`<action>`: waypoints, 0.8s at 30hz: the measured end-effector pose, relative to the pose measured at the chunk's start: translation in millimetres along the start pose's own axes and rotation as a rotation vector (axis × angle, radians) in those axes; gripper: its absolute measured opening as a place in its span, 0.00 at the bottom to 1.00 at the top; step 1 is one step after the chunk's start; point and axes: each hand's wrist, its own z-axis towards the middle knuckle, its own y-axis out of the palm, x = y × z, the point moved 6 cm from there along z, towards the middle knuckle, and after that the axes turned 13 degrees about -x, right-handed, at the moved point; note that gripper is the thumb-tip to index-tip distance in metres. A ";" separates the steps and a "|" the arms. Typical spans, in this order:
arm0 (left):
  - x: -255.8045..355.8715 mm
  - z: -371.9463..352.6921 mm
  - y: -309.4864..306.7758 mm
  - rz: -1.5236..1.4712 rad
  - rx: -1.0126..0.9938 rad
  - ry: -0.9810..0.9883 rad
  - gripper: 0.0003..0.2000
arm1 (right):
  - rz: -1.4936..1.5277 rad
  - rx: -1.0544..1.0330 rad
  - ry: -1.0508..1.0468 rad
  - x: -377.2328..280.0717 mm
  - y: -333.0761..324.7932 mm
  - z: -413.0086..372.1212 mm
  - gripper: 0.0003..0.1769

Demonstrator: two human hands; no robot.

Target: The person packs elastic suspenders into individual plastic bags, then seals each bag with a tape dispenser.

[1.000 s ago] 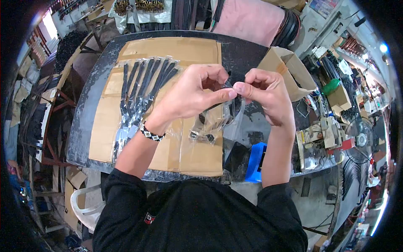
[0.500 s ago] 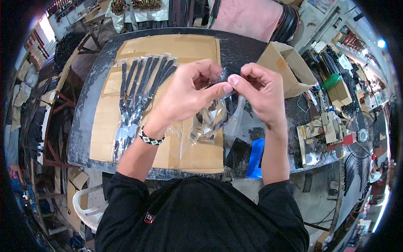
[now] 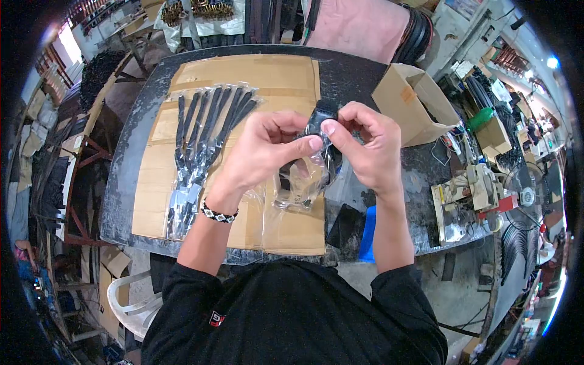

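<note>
My left hand (image 3: 264,149) and my right hand (image 3: 372,146) are raised close together above the middle of the table. Between thumbs and bent fingers, both grip a black strap (image 3: 322,114), whose upper end sticks up past the fingertips. Below them hangs a clear plastic bag (image 3: 301,193) around the strap's lower part; its exact fold is partly hidden. To the left, several black straps in clear plastic sleeves (image 3: 198,137) lie fanned out on a flattened cardboard sheet (image 3: 292,238).
An open cardboard box (image 3: 395,91) stands at the table's right side. Near the front edge lie a blue strip (image 3: 368,234) and a black flat piece (image 3: 344,224). A small machine (image 3: 450,210) sits at the right corner. A white plastic chair (image 3: 131,301) stands at lower left.
Both hands have come slightly down and toward me, and the right has shifted a little left. More of the black strap's end now shows above the fingertips.
</note>
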 end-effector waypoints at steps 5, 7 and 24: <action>-4.9 -1.5 -10.3 0.050 -0.017 -0.030 0.12 | 0.004 -0.021 0.008 2.1 2.8 -2.0 0.09; -4.5 -3.7 -9.7 -0.037 0.004 -0.005 0.12 | 0.017 -0.029 -0.002 3.3 2.5 -2.5 0.09; 11.4 -6.0 -12.4 0.182 0.102 0.025 0.07 | 0.248 -0.036 0.197 -10.1 3.4 -9.5 0.07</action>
